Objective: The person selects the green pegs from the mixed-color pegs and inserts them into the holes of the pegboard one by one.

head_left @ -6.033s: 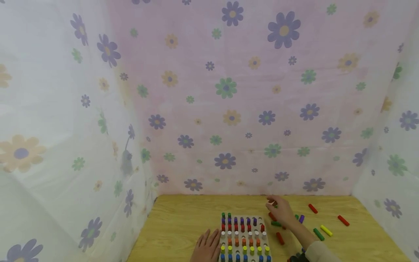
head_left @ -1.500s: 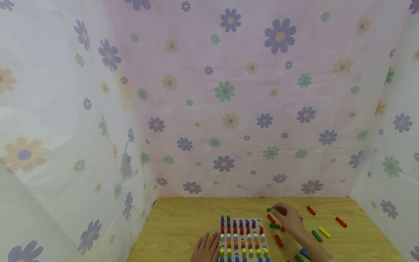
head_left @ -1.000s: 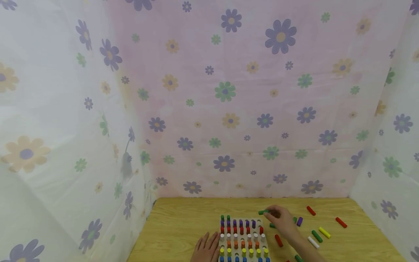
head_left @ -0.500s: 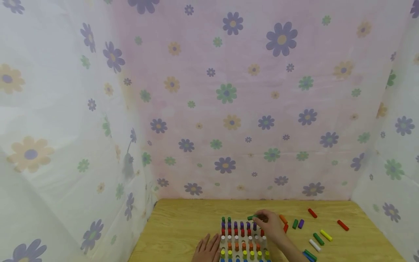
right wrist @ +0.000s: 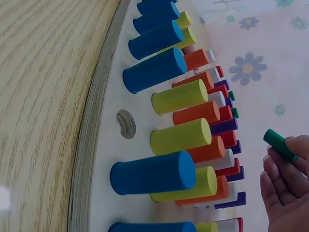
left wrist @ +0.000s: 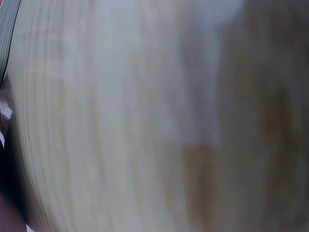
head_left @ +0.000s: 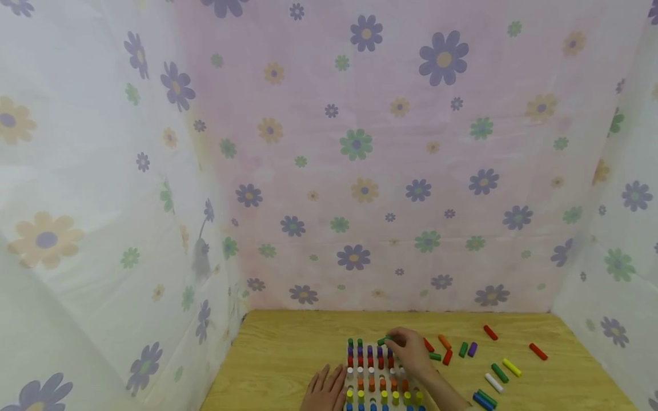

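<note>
A pegboard (right wrist: 104, 145) stands on the table with rows of coloured pegs: green, purple, red, white, orange, yellow and blue. In the head view, two green pegs stand at the left of its far row. My right hand (head_left: 409, 353) pinches a green peg (right wrist: 280, 144) between thumb and fingers, over the far edge of the board; the peg is tilted and apart from the holes. My left hand (head_left: 325, 390) lies flat with straight fingers at the board's left edge. The left wrist view is blurred and shows no hand clearly.
Loose pegs lie right of the board, among them a red peg (head_left: 538, 351), a yellow peg (head_left: 512, 367), a white peg (head_left: 494, 383), an orange peg (head_left: 444, 342) and a purple peg (head_left: 472, 349). Flowered curtains (head_left: 360, 171) enclose the wooden table (head_left: 277, 348) at back and sides.
My right hand picked up the green peg from the right of the board and has carried it left, over the board's far row. My left hand has stayed in place.
</note>
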`<state>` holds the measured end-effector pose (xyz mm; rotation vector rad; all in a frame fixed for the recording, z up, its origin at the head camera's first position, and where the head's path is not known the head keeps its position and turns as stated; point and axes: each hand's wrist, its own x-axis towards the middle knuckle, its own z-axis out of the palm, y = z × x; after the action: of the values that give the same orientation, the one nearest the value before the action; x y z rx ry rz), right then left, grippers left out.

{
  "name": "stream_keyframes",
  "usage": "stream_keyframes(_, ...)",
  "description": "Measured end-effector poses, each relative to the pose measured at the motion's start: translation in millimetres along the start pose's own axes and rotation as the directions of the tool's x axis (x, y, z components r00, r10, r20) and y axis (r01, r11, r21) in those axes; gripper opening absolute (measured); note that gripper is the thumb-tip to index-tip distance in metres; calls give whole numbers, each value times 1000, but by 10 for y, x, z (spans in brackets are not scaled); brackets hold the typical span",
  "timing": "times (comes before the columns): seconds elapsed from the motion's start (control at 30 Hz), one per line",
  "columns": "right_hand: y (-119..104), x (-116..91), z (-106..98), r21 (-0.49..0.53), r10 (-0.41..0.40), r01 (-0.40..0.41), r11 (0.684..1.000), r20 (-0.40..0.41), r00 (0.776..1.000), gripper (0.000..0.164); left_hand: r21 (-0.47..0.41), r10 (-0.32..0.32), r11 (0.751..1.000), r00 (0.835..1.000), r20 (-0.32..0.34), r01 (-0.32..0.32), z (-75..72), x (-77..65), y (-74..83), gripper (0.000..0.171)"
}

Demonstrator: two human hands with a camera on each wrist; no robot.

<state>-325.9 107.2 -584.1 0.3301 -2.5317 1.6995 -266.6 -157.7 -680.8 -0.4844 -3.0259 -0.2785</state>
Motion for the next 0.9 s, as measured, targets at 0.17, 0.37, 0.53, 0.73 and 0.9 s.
stream_keyframes(0.17,6,31,84,-29,30,-31,999,-16,999,15,-4,-6,1000,1000,0,6,-13,-13,7,64)
stream_keyframes(0.37,8,80,162,-25,-13,11,1000,-50,999,15,6,-3,1000,1000,-8,4,-39,-29,18,60)
stream_keyframes(0.53,50,126,247,-40,-36,32,999,-112,993,9,29,11,1000,1000,-6,-10,-28,-62,9,61)
stream_keyframes(0.73,67,242,313,-61,-57,49,997,-148,987,8,-42,10,999,1000,-25,-11,-125,-31,35,60)
stream_keyframes(0.9,107,234,375,-155,-73,52,987,-133,988,17,-109,15,994,1000,23,-12,-207,-67,83,59)
